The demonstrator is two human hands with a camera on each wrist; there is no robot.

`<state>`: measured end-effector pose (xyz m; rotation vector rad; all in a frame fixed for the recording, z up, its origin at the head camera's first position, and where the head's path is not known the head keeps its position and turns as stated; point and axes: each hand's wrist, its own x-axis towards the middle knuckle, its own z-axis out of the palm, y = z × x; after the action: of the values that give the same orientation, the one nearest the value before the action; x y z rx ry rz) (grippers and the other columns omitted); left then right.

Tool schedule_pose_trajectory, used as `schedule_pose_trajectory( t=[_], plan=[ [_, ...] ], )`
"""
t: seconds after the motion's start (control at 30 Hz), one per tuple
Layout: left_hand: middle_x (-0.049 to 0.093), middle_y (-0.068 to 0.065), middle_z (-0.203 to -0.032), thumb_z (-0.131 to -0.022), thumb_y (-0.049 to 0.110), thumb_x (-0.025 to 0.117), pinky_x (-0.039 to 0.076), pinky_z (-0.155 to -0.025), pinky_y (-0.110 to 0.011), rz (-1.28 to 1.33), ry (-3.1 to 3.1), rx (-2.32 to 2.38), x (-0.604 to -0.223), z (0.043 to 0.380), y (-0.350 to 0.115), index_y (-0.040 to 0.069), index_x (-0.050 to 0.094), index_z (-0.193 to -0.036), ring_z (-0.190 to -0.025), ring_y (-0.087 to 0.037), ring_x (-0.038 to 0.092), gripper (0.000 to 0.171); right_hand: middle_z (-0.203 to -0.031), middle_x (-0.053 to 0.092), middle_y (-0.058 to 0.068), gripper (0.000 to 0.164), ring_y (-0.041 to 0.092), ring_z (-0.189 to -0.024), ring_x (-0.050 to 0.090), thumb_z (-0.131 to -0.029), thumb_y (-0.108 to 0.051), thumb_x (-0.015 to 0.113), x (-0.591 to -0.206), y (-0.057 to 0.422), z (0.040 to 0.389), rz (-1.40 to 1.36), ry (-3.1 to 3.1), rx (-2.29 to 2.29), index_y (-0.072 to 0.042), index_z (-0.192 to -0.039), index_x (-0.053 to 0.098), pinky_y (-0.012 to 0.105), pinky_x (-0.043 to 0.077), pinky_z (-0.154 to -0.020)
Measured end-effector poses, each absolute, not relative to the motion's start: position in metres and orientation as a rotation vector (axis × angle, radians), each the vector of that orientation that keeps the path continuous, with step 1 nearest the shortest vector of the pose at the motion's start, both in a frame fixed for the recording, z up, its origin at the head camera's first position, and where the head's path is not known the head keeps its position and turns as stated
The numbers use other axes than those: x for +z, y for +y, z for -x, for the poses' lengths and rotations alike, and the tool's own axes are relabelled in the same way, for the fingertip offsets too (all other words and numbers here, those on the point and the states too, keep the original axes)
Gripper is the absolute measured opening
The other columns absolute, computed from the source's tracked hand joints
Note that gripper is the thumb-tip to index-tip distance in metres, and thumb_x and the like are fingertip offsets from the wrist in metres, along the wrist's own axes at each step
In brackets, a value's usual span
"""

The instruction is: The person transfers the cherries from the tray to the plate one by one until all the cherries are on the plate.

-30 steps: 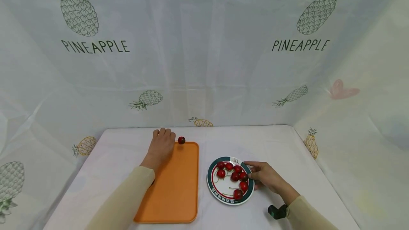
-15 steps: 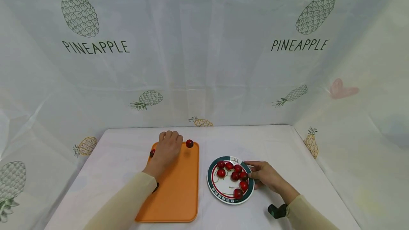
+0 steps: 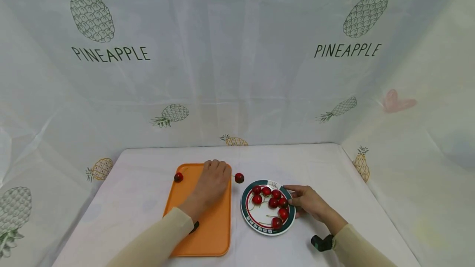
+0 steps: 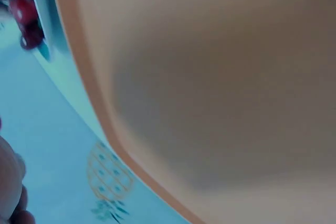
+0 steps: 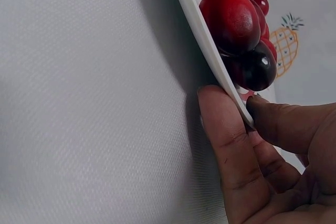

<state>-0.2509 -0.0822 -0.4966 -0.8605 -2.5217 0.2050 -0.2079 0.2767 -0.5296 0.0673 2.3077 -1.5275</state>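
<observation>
My left hand (image 3: 211, 182) reaches over the orange tray (image 3: 208, 238) and grips a dark red cherry (image 3: 239, 178) by its stem. The fruit hangs just past the tray's right edge, towards the plate; the fingertips are hidden behind the hand. My right hand (image 3: 309, 203) pinches the right rim of a round plate (image 3: 256, 228) with a green band and a red ring. In the right wrist view the thumb (image 5: 294, 124) lies over the plate's rim, with fingers underneath. Several cherries (image 5: 231, 20) with stems lie on the plate. Another cherry (image 3: 178, 177) lies at the tray's far left corner.
The white-covered table (image 3: 148, 164) backs onto a hanging pineapple-print cloth (image 3: 230, 52). A dark wrist device (image 3: 321, 243) sits at the right wrist. Between tray and plate runs a narrow strip of tablecloth.
My left hand has moved right across the tray, carrying the cherry from its far edge to beyond its right side. The cherry at the left corner has come into view. My right hand stays put.
</observation>
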Motion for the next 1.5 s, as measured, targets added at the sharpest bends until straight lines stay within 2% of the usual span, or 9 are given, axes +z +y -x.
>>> schedule_pose_trajectory(
  t=[0.33, 0.67, 0.93, 1.03, 1.2, 1.5],
  plan=[
    [0.051, -0.003, -0.099, -0.105, 0.026, 0.064, 0.038, -0.092, -0.043, 0.977, -2.562, 0.379, -0.507, 0.218, -0.04, 0.011, 0.058, -0.112, -0.097, -0.024, 0.043, 0.017, -0.107, 0.065, 0.016, 0.057, 0.022, -0.069, 0.068, -0.096, 0.001, 0.069, -0.525, 0.275, 0.207, -0.061, 2.302, -1.527, -0.001, -0.151, 0.054, 0.036, 0.061, -0.061],
    [0.055, -0.001, -0.103, -0.103, 0.036, 0.069, 0.042, -0.093, -0.038, 1.034, -2.628, 0.365, -0.519, 0.195, -0.008, 0.014, 0.062, -0.117, -0.098, -0.021, 0.046, 0.027, -0.107, 0.065, 0.016, 0.056, 0.023, -0.071, 0.068, -0.096, 0.004, 0.068, -0.525, 0.273, 0.206, -0.115, 2.319, -1.517, -0.002, -0.15, 0.056, 0.038, 0.062, -0.061],
    [0.055, -0.001, -0.104, -0.105, 0.039, 0.064, 0.038, -0.089, -0.038, 1.047, -2.651, 0.438, -0.524, 0.19, 0.0, 0.015, 0.061, -0.122, -0.097, -0.022, 0.044, 0.029, -0.107, 0.065, 0.016, 0.056, 0.023, -0.073, 0.069, -0.096, 0.004, 0.068, -0.526, 0.274, 0.206, -0.092, 2.314, -1.525, -0.001, -0.15, 0.055, 0.038, 0.062, -0.062],
    [0.056, -0.002, -0.107, -0.104, 0.041, 0.065, 0.039, -0.09, -0.038, 1.061, -2.658, 0.479, -0.524, 0.189, 0.002, 0.014, 0.06, -0.125, -0.1, -0.022, 0.046, 0.034, -0.107, 0.065, 0.016, 0.056, 0.023, -0.073, 0.07, -0.096, 0.004, 0.068, -0.527, 0.274, 0.206, -0.104, 2.313, -1.524, -0.002, -0.15, 0.056, 0.038, 0.062, -0.062],
    [0.058, -0.002, -0.11, -0.106, 0.039, 0.061, 0.041, -0.093, -0.039, 1.062, -2.624, 0.523, -0.525, 0.188, 0.004, 0.015, 0.062, -0.127, -0.104, -0.022, 0.049, 0.032, -0.104, 0.064, 0.015, 0.055, 0.022, -0.071, 0.069, -0.096, 0.004, 0.067, -0.527, 0.274, 0.206, -0.099, 2.302, -1.537, -0.002, -0.15, 0.056, 0.037, 0.062, -0.061],
    [0.06, -0.003, -0.114, -0.107, 0.039, 0.06, 0.042, -0.091, -0.038, 1.065, -2.611, 0.567, -0.529, 0.189, 0.005, 0.014, 0.062, -0.13, -0.105, -0.023, 0.049, 0.034, -0.103, 0.063, 0.015, 0.055, 0.021, -0.069, 0.068, -0.096, 0.005, 0.066, -0.526, 0.274, 0.205, -0.069, 2.278, -1.562, -0.001, -0.15, 0.055, 0.036, 0.061, -0.06]
  ],
)
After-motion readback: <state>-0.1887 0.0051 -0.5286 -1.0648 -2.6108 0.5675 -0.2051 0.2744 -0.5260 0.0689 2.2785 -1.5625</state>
